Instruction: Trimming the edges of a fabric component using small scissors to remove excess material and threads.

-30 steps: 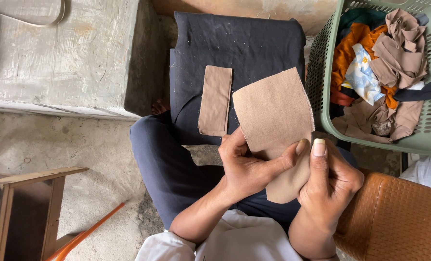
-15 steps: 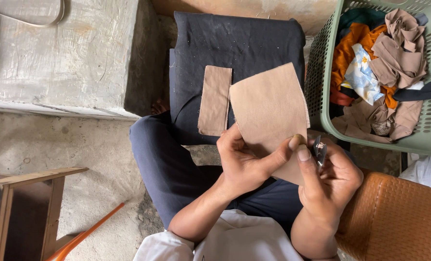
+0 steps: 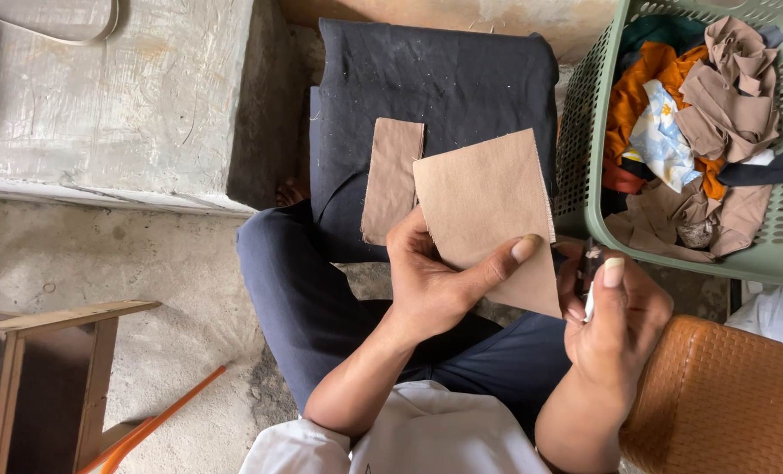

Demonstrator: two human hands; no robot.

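Gripping the brown cloth piece [image 3: 488, 215] alone now, the left hand [image 3: 435, 281] remains; the right hand [image 3: 615, 320] has let go, fingers closed on a small dark tool [image 3: 591, 263].

A dark cushion [image 3: 444, 88] is set on the concrete floor [image 3: 101, 263] — a narrow tan fabric strip [image 3: 391, 180] is laid flat on it. A green basket [image 3: 584, 132] is stood just beside.

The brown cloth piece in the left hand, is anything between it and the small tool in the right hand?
Nothing visible. The left hand holds the brown cloth piece above the lap, thumb across its lower edge. The right hand holds a small tool right beside the cloth's right edge, with only a narrow open gap between them.
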